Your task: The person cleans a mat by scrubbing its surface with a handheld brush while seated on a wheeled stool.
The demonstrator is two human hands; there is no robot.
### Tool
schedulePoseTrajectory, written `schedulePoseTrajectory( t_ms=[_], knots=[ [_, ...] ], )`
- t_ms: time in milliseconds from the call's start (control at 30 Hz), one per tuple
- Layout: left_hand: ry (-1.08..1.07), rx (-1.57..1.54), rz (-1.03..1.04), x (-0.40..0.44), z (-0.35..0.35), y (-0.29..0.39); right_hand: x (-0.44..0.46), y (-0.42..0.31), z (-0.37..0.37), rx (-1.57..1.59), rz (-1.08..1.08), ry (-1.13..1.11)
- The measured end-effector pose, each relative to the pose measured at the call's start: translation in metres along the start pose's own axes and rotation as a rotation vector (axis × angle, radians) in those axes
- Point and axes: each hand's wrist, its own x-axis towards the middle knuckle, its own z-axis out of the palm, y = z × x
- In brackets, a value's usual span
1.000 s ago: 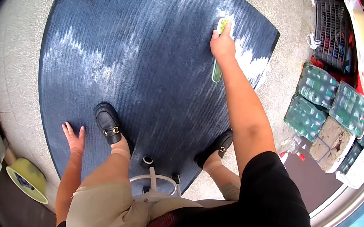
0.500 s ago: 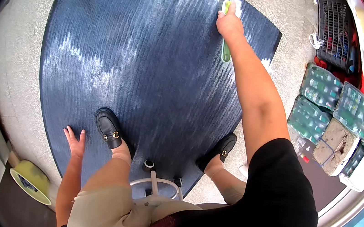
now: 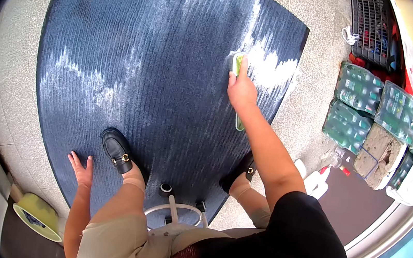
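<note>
A large dark blue ribbed mat [image 3: 181, 84] lies on the floor, with white foam [image 3: 271, 70] spread over its right side and fainter streaks elsewhere. My right hand [image 3: 243, 91] is wrapped around a green-and-white long-handled scrub brush [image 3: 237, 62], whose head rests on the mat at the left edge of the foam. The bristles are hidden beneath it. My left hand [image 3: 82, 169] is open, fingers spread, over the lower left part of the mat beside my black shoe [image 3: 116, 149]; whether it touches the mat I cannot tell.
A stool [image 3: 171, 205] with a ring and casters is under me. On the right are bottle packs [image 3: 359, 89], a worn brown block [image 3: 380, 154], white bottles [image 3: 317, 182] and a black crate [image 3: 371, 28]. A yellow-green basin [image 3: 41, 214] stands at the lower left.
My right hand has pulled the brush toward me and slightly left, and more white foam shows on the mat's right side. The left hand stays open in nearly the same place.
</note>
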Motion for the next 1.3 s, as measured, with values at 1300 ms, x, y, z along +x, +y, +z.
schedulePoseTrajectory(
  t_ms=[1300],
  knots=[
    [-0.095, -0.039, -0.108, 0.006, -0.006, 0.008, 0.146, -0.037, -0.06, 0.091, 0.018, 0.149]
  ],
)
